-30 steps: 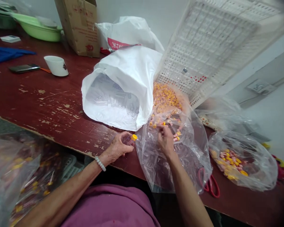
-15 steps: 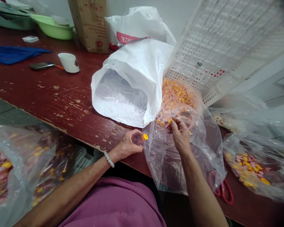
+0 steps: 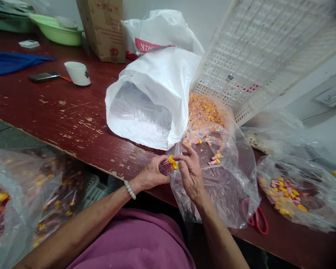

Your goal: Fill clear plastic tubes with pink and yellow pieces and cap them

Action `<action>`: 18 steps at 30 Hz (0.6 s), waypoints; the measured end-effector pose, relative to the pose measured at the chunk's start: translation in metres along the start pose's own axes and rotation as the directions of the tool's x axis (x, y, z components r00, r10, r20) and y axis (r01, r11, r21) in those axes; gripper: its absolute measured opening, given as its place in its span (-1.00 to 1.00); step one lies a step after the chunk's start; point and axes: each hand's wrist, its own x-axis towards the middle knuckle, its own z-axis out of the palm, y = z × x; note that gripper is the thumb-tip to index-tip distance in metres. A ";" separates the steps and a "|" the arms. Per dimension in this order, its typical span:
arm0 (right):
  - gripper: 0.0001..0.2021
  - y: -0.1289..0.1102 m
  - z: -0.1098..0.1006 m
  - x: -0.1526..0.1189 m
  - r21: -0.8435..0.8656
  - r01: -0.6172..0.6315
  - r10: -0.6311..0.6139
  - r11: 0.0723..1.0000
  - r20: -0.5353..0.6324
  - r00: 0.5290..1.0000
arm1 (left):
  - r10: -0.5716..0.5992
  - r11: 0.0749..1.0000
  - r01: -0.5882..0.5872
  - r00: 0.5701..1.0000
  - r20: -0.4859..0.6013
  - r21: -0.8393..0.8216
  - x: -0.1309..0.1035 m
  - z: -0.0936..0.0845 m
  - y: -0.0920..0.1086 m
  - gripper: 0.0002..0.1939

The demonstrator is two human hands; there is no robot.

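My left hand (image 3: 152,173), with a beaded bracelet at the wrist, is curled round a small clear container (image 3: 164,168) with dark reddish contents. Two yellow caps (image 3: 174,165) show at its end, close together; whether they belong to one or two containers I cannot tell. My right hand (image 3: 190,172) has its fingers apart, the index fingertip at the caps. Beneath it spreads a clear plastic bag (image 3: 212,194), where several small yellow-capped pieces (image 3: 215,160) lie loose near a large heap of yellow-capped pieces (image 3: 205,112). A white sack (image 3: 156,82) lies with its mouth open, clear tubes inside.
A white plastic crate (image 3: 257,56) leans behind the heap. Red-handled scissors (image 3: 259,220) and another clear bag (image 3: 319,205) lie on the right. A white cup (image 3: 77,73), phone (image 3: 44,77) and cardboard box (image 3: 103,30) stand or lie left. Filled bags (image 3: 22,201) are below the table edge.
My right hand has come left from the loose pieces to the caps at my left hand. Two yellow caps now show there instead of one. The view has shifted slightly.
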 end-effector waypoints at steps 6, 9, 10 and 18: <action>-0.72 -0.004 0.008 -0.003 -0.182 0.160 -0.130 0.970 0.165 0.978 | -0.050 0.998 0.050 0.999 -0.020 0.026 0.002 -0.006 -0.008 -0.78; -0.71 0.029 0.001 0.013 -0.198 0.064 -0.032 0.978 0.159 0.987 | -0.121 0.992 0.120 0.992 -0.032 -0.043 0.004 -0.010 -0.011 -0.82; -0.67 0.047 -0.005 0.021 -0.235 -0.014 0.041 0.972 0.109 0.993 | -0.153 0.986 0.149 0.987 -0.039 -0.080 0.005 -0.011 -0.011 -0.82; -0.78 0.167 -0.047 0.081 -0.546 -0.231 0.224 0.805 -0.080 0.971 | -0.191 0.969 0.175 0.979 -0.076 -0.173 0.005 -0.012 -0.009 -0.77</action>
